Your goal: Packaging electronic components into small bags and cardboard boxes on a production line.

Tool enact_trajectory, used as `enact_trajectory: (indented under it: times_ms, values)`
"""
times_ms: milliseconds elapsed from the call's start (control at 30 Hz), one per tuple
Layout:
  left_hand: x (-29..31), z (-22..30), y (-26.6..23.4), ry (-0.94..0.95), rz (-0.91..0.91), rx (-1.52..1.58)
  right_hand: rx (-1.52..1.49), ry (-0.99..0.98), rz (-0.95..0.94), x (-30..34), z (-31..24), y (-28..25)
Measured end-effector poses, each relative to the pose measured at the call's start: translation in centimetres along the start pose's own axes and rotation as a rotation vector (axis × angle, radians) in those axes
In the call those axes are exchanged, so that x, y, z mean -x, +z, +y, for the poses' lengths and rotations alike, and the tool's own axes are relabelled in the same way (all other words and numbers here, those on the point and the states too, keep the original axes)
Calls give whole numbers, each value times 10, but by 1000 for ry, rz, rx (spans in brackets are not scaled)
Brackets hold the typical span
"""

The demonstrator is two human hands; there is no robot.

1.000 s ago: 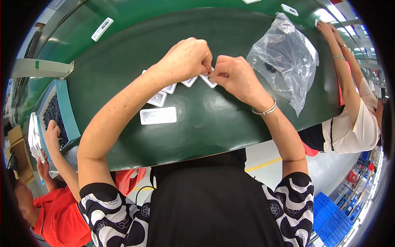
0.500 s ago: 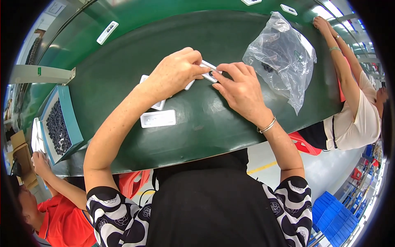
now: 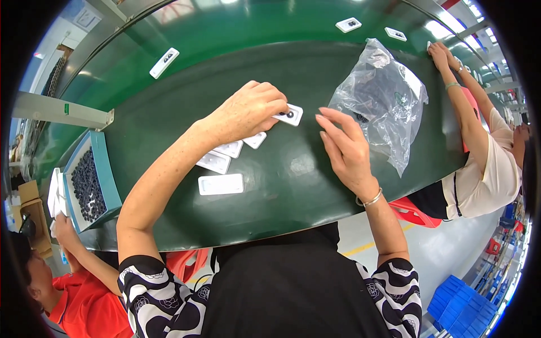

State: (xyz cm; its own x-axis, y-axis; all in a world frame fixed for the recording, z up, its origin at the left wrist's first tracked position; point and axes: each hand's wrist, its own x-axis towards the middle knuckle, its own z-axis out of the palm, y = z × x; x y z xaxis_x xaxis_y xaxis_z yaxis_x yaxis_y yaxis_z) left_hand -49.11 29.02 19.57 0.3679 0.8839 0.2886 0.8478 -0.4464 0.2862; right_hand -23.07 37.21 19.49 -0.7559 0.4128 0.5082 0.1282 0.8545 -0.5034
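My left hand [image 3: 251, 110] pinches a small white rectangular tray [image 3: 293, 116] by its left end. Dark round parts sit in the tray's recess, and my fingers cover the rest of it. To the right, my right hand [image 3: 348, 151] is apart from the tray, fingers spread and holding nothing. Under and beside my left wrist lie several more white trays, partly overlapping; the nearest tray [image 3: 221, 184] lies flat and shows no dark parts. A clear plastic bag [image 3: 380, 93] with a few dark pieces inside lies just beyond my right hand.
A teal box [image 3: 107, 172] of small dark parts stands at the left table edge. Along the green strip at the back lie a white tray [image 3: 164, 63] and two others farther right. One co-worker's hands [image 3: 442, 55] are at the far right; another person sits at the left.
My right hand has let go of the tray and drawn away to the right, its fingers opening. My left hand still grips the tray. The whole view has shifted slightly.
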Motion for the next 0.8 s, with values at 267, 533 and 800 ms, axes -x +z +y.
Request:
enact_trajectory:
  times_ms: [267,533,800]
  values:
    - [-63,-104,-7,-292,323,-58,12,84,-31,39,-7,-27]
    - [-64,-159,0,-231,355,-378,285,262,91,46,16,-33]
    - [-93,78,57,165,285,285,379,467,135,29,48,-29]
